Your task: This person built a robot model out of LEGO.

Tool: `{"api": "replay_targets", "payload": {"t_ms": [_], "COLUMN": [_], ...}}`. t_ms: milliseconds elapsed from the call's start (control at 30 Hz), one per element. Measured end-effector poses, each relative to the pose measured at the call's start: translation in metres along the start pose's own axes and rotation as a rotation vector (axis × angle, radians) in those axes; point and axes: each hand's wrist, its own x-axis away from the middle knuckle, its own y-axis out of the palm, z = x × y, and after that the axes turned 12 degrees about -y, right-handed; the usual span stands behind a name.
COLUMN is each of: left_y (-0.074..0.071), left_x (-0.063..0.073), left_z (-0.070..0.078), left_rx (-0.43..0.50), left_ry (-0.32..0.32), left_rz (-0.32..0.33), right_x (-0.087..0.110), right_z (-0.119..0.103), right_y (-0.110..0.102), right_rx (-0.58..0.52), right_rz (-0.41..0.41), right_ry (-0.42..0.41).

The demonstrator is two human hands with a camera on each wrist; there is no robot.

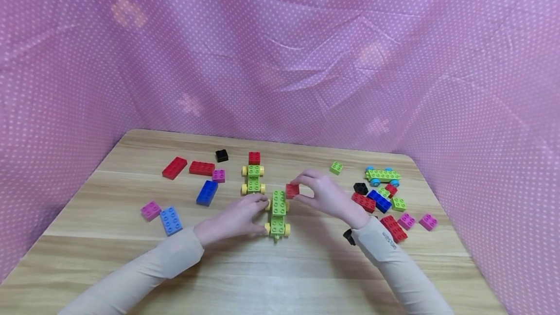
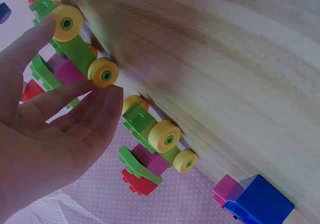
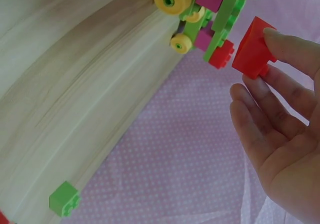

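A green toy car (image 1: 278, 225) with yellow wheels stands at the middle of the table. In the left wrist view it carries a purple brick (image 2: 67, 70) topped by a long green brick (image 2: 44, 73). My left hand (image 1: 234, 218) holds it from the left, thumb at the near wheel and fingers by the far wheel. A red brick (image 3: 252, 49) is pinched between thumb and fingers of my right hand (image 1: 325, 196), apart from the car and just right of its far end. Behind stands a similar car (image 1: 253, 185) topped with a red brick (image 1: 254, 158).
Red, blue and pink bricks lie to the left, including a light blue brick (image 1: 171, 220). On the right are several mixed bricks, among them a dark blue brick (image 1: 379, 201), and a green car base (image 1: 382, 175) with blue wheels. A pink dotted cloth (image 1: 280, 62) hangs around the table.
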Motion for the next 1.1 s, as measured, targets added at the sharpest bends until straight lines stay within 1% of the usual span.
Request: {"api": "replay_targets", "payload": {"t_ms": [167,400,700,867,1100], "left_y": [0.0,-0.001,-0.002,-0.002,-0.001], "left_x": [0.0,0.001,0.001,0.0,0.0], "left_z": [0.0,0.0,0.001,0.001,0.0], "left_rx": [0.002,0.002,0.003,0.005,-0.003], "left_ry": [-0.011,0.004,-0.02,-0.024,-0.017], "left_rz": [-0.007,-0.003,-0.012,-0.015,-0.013], "right_x": [-0.004,-0.01,-0.014,-0.014,-0.015], "right_z": [-0.002,-0.002,-0.002,-0.001,-0.001], "right_y": [0.003,0.013,0.022,0.023,0.025], "right_rx": [-0.026,-0.052,-0.098,-0.089,-0.08], "right_rz": [0.005,0.03,0.019,-0.002,-0.013], "right_ry": [-0.01,-0.041,-0.019,0.006,0.01]}}
